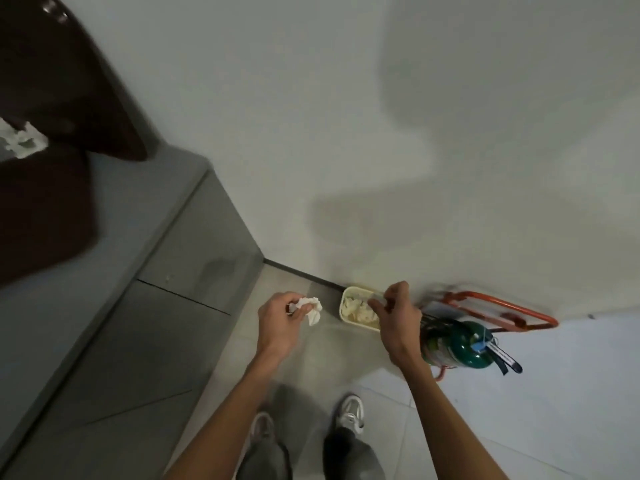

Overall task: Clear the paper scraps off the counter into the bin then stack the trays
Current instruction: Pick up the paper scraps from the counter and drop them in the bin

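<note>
A small cream bin (346, 318) stands on the floor against the wall, with crumpled white paper inside. My left hand (280, 322) grips a crumpled white paper scrap (311, 308) just left of the bin. Over the bin's right side hovers my right hand (396, 311), fingers loosely curled and empty. On the grey counter (114, 216) at the left lie dark brown trays (45, 209), one behind the other (69, 81), and between them a white paper scrap (22, 140) at the frame's left edge.
A green fire extinguisher (460, 344) in an orange-red stand (498, 306) sits right of the bin, close to my right forearm. Grey cabinet fronts (145, 341) drop below the counter. My feet stand on the pale tiled floor (554, 393).
</note>
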A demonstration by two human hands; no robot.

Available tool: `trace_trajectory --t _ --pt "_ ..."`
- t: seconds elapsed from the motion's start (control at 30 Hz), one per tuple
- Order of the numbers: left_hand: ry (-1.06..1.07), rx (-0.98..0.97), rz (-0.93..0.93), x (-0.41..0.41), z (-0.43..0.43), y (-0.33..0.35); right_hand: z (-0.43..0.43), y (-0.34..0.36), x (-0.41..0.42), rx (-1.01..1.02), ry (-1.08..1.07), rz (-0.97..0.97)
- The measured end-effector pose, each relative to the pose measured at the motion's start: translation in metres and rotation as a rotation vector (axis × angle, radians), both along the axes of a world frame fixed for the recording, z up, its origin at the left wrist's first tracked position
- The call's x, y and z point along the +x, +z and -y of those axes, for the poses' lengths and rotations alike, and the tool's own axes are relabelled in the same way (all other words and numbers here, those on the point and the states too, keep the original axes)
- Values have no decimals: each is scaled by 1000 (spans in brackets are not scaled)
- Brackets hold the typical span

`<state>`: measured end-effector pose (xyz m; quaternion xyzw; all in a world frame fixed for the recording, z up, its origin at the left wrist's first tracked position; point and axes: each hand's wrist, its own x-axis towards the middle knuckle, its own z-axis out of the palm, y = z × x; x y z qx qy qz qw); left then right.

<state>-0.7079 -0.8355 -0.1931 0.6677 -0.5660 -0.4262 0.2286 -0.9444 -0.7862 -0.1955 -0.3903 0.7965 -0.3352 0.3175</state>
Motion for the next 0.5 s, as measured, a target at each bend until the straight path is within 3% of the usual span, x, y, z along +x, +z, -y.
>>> trace_trajectory --t 0.27,0.5 --pt "-206 91 189 -114 30 -167 9 -185 -83 142 -63 -23" --pt "-372 61 392 -174 58 -339 21 -355 -111 290 55 -109"
